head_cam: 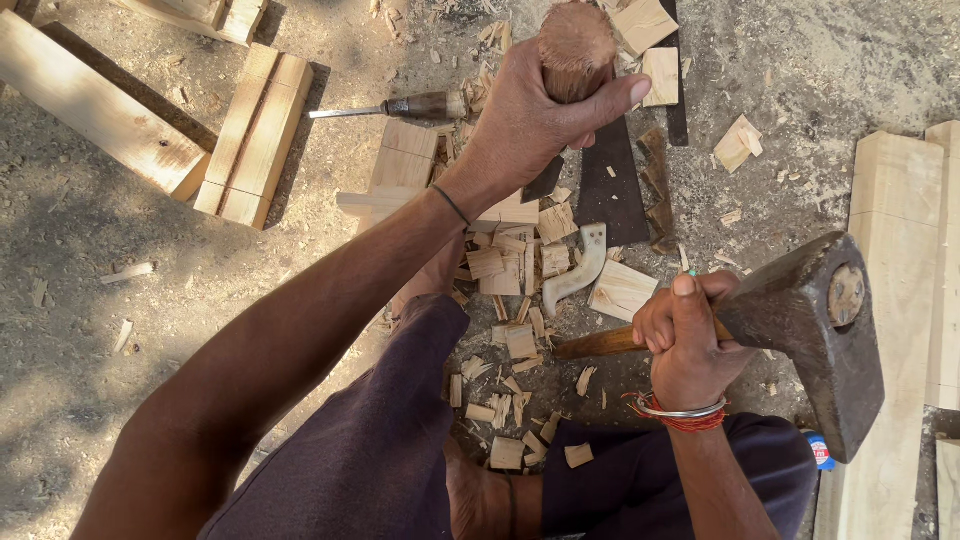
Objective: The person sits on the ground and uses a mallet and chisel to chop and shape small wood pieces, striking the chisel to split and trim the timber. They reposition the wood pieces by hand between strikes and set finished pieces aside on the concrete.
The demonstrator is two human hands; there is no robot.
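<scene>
Head view, looking down: two hands, one adze, one wooden chisel handle, one second chisel, one saw. Left hand [535, 120] wrapped tight round the rounded, battered top of a wooden chisel handle [573, 45], held upright, long axis running toward the camera, lower end hidden under the fist. Right hand [685, 340] clenched on the wooden shaft of the adze [800, 330], near its dark iron head; shaft lying roughly left to right, head out past the knuckles, blade edge pointing down-frame. Beyond the left wrist, second chisel [400, 106] flat on the ground, steel pointing left. Between both hands, saw [600, 200] and scattered wood chips [505, 340], too many to count.
</scene>
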